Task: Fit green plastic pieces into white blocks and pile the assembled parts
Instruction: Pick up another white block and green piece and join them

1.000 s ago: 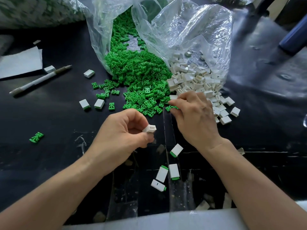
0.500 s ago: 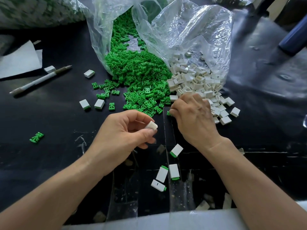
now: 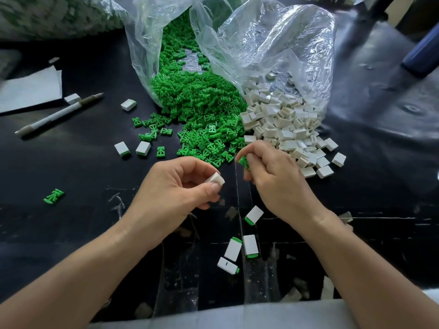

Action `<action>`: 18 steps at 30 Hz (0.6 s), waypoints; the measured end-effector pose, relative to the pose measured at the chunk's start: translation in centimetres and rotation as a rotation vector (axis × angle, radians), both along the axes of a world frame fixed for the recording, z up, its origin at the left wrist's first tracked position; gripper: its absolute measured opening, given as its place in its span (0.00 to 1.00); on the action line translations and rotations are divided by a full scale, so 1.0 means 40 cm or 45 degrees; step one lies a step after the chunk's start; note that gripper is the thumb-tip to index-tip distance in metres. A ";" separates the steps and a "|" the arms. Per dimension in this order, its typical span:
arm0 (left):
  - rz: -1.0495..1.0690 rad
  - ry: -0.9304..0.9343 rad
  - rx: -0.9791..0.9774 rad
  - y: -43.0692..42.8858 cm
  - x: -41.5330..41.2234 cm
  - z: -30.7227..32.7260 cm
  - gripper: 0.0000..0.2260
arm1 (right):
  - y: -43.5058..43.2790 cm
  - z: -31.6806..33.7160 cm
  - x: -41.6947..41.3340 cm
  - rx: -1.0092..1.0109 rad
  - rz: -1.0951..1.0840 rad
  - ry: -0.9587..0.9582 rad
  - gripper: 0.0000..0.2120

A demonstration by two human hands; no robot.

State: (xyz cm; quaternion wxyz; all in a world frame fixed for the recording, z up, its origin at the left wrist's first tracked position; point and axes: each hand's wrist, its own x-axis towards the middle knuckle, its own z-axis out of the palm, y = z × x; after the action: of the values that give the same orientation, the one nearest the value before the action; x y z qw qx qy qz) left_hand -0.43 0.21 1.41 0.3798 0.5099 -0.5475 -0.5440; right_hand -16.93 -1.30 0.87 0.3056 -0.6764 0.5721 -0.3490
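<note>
The left hand (image 3: 175,188) is curled, pinching a white block (image 3: 215,180) between thumb and fingertips, held just above the black table (image 3: 71,167). The right hand (image 3: 273,176) is curled too, gripping one green piece (image 3: 244,161) at its fingertips; the piece and the block are near each other but apart, with a narrow gap between them. Just beyond the hands lies the green heap (image 3: 202,115), spilling from a clear bag (image 3: 273,43) onto the table, and touching it on the right is the white heap (image 3: 285,129), which the right hand's knuckles sit just beside. Four assembled parts (image 3: 250,245), white with a green end, lie loose on the table between the forearms, near the body: one (image 3: 254,215) by the right wrist, the other three close together below it. Two more parts (image 3: 122,148) lie side by side left of the green heap, and another (image 3: 128,104) farther back beside the bag. A stray green piece (image 3: 53,196) lies alone, well apart on the left. At far left a pen (image 3: 59,113) lies at a slant, with a lone block (image 3: 72,98) touching it and a sheet of paper (image 3: 28,89) behind
</note>
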 end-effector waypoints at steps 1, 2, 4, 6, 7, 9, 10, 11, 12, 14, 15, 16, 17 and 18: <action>0.000 0.002 -0.001 0.000 0.000 0.000 0.04 | 0.002 0.004 -0.001 0.012 -0.005 0.010 0.11; 0.001 0.004 0.001 0.000 -0.001 0.000 0.04 | 0.004 0.008 -0.002 0.031 -0.014 0.003 0.11; 0.000 0.011 0.007 0.000 -0.001 0.000 0.04 | 0.005 0.012 -0.005 0.067 -0.035 -0.041 0.12; -0.004 0.013 0.009 0.000 -0.002 0.000 0.04 | 0.006 0.012 -0.007 0.070 -0.042 -0.087 0.13; -0.005 0.014 0.009 0.000 -0.002 0.000 0.04 | 0.006 0.008 -0.008 0.059 -0.033 -0.100 0.12; -0.003 0.014 0.013 -0.001 -0.003 -0.001 0.04 | 0.007 0.001 -0.006 0.036 0.012 -0.090 0.10; -0.001 0.015 0.015 -0.001 -0.003 -0.002 0.04 | 0.007 -0.003 -0.003 0.027 0.042 -0.094 0.10; 0.001 0.015 0.015 -0.001 -0.002 -0.002 0.04 | 0.007 -0.007 -0.002 0.023 0.074 -0.118 0.08; 0.001 0.014 0.014 -0.001 -0.001 -0.003 0.04 | 0.008 -0.009 0.000 0.031 0.108 -0.154 0.07; 0.002 0.011 0.010 -0.001 0.000 -0.004 0.04 | 0.009 -0.011 0.002 0.048 0.177 -0.204 0.11; 0.003 0.010 0.008 -0.001 0.001 -0.004 0.05 | 0.010 -0.011 0.001 0.045 0.206 -0.210 0.13; 0.004 0.008 0.007 -0.002 0.002 -0.005 0.05 | 0.010 -0.011 0.001 0.040 0.226 -0.217 0.14; 0.006 0.008 0.006 -0.002 0.002 -0.006 0.05 | 0.010 -0.011 0.001 0.042 0.239 -0.235 0.14; 0.009 0.013 0.006 -0.002 0.002 -0.006 0.04 | 0.010 -0.009 0.002 0.055 0.247 -0.271 0.14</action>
State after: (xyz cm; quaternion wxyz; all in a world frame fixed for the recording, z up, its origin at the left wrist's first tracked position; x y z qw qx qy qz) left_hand -0.36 0.12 1.17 0.3832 0.5100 -0.5425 -0.5465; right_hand -16.86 -0.89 0.49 0.4113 -0.6809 0.4758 -0.3753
